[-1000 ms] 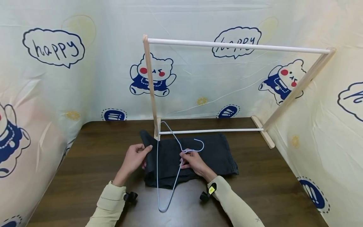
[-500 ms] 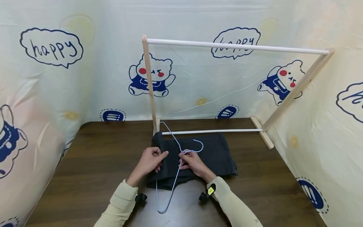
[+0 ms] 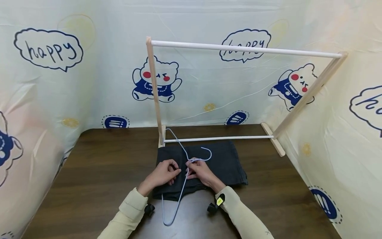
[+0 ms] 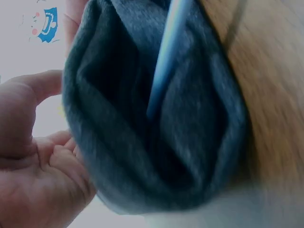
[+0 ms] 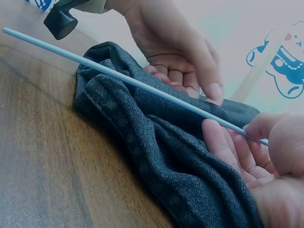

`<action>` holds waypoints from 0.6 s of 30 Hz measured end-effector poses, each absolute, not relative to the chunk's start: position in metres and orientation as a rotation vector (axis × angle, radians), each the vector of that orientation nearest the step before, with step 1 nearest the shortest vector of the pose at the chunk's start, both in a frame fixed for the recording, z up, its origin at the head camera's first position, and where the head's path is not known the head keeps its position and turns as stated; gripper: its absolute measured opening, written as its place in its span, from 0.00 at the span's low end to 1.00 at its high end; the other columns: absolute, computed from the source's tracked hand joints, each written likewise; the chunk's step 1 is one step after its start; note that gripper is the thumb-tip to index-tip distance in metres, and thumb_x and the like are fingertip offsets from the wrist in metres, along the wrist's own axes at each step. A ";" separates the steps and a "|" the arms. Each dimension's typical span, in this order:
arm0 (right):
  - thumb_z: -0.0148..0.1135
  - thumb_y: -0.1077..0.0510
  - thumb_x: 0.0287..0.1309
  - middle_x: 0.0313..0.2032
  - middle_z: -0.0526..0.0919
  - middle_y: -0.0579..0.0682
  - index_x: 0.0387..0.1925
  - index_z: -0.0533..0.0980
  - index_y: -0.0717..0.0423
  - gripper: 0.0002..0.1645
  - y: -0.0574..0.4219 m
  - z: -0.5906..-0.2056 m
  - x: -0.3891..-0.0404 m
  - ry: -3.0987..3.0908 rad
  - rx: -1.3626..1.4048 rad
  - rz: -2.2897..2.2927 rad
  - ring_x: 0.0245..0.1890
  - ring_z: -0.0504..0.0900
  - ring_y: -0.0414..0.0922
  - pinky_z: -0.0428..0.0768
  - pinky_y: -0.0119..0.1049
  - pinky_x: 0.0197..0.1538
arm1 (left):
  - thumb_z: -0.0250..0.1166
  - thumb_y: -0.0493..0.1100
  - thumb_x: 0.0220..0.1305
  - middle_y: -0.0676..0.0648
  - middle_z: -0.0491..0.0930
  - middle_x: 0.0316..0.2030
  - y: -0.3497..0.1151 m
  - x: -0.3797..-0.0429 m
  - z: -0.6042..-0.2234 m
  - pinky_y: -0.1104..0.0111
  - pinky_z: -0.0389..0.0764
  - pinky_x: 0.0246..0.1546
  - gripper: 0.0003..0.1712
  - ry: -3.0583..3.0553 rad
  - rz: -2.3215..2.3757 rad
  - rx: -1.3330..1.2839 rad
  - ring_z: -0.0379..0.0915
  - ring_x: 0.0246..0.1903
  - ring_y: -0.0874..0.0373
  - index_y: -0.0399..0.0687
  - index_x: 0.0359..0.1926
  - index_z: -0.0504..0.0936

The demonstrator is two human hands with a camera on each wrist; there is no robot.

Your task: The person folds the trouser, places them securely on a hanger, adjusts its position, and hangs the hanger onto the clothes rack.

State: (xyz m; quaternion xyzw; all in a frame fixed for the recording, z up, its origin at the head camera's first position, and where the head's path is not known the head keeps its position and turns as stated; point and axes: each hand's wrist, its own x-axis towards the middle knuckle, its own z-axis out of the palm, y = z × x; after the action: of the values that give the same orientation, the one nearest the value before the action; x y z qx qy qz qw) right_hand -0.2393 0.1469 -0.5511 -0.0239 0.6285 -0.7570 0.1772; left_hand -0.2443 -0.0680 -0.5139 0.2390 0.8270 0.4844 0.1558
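In the head view, folded dark trousers (image 3: pixel 225 166) lie on the table in front of the person. Over them is a pale blue wire hanger (image 3: pixel 184 186), turned sideways with its hook to the right. My right hand (image 3: pixel 202 172) pinches the hanger near the hook's base, between thumb and fingers. At the left part of the trousers, my left hand (image 3: pixel 162 173) pinches a flap of cloth turned over the hanger's long bar. Inside that fold the bar (image 4: pixel 164 71) shows in the left wrist view, with the cloth (image 4: pixel 118 156) looped round it. The flap hides the bar's middle.
Behind the trousers stands a rack with a white top rail (image 3: pixel 244 48), wooden posts and a low white rod (image 3: pixel 218 138). The hanger's far end reaches the rack's left foot (image 3: pixel 161 141). A printed curtain (image 3: pixel 113 83) surrounds the brown wooden table (image 3: pixel 98 166).
My left hand has carried the left end of the trousers rightward over the hanger's bar and lowered it onto the rest of the cloth. The right hand keeps its hold on the hanger.
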 end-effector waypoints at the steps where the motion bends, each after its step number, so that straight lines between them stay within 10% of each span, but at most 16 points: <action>1: 0.54 0.61 0.72 0.28 0.81 0.47 0.45 0.72 0.61 0.06 0.147 -0.551 -0.239 1.776 -0.071 -2.142 0.26 0.84 0.38 0.86 0.33 0.33 | 0.66 0.38 0.68 0.48 0.82 0.21 -0.070 -0.243 -0.513 0.68 0.81 0.22 0.07 2.392 1.378 0.725 0.77 0.17 0.61 0.37 0.42 0.79; 10: 0.56 0.59 0.72 0.29 0.80 0.48 0.45 0.72 0.61 0.08 0.147 -0.552 -0.240 1.778 -0.055 -2.141 0.25 0.84 0.38 0.86 0.33 0.32 | 0.74 0.42 0.61 0.36 0.68 0.67 -0.084 -0.234 -0.506 0.43 0.69 0.66 0.33 2.819 0.995 1.057 0.64 0.68 0.39 0.42 0.66 0.76; 18: 0.55 0.60 0.73 0.29 0.81 0.48 0.48 0.71 0.65 0.11 0.148 -0.552 -0.240 1.797 -0.066 -2.121 0.26 0.84 0.38 0.86 0.32 0.33 | 0.62 0.47 0.72 0.31 0.54 0.77 -0.082 -0.236 -0.523 0.30 0.50 0.69 0.34 2.791 0.701 1.105 0.44 0.75 0.27 0.39 0.74 0.67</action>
State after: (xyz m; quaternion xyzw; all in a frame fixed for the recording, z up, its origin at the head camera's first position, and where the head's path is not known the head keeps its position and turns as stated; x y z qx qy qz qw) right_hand -0.2400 0.1482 -0.5521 -0.0233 0.6356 -0.7505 0.1796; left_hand -0.2359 -0.0822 -0.5227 0.3583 0.9050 0.2274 0.0297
